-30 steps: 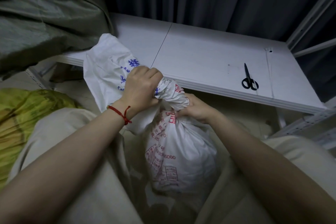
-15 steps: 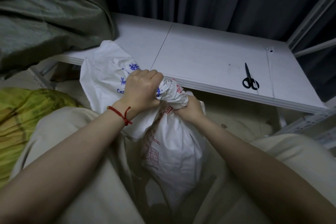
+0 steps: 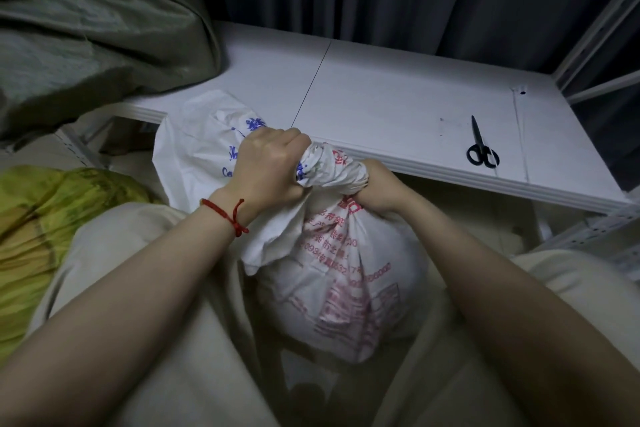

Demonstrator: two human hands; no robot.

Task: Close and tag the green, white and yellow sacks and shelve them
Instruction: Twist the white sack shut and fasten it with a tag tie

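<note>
A filled white sack [image 3: 346,291] with red and blue print stands between my knees, below the shelf's front edge. Its neck is twisted into a tight rope. My left hand [image 3: 266,166] grips the twisted neck on the left side, the loose top of the sack flaring out behind it. My right hand [image 3: 375,191] grips the neck just to the right, lower down, its fingers hidden under the fabric. A green sack [image 3: 90,31] lies on the shelf at the far left. A yellow sack [image 3: 45,232] lies on the floor at my left.
A white shelf board [image 3: 398,104] runs across in front of me. Black scissors [image 3: 481,146] lie on it at the right. Dark curtains hang behind. White shelf uprights [image 3: 595,28] rise at the right edge.
The sack's body has swung round, its red print now facing me and its bulge fuller. Both hands keep their grip on the twisted neck and have hardly shifted.
</note>
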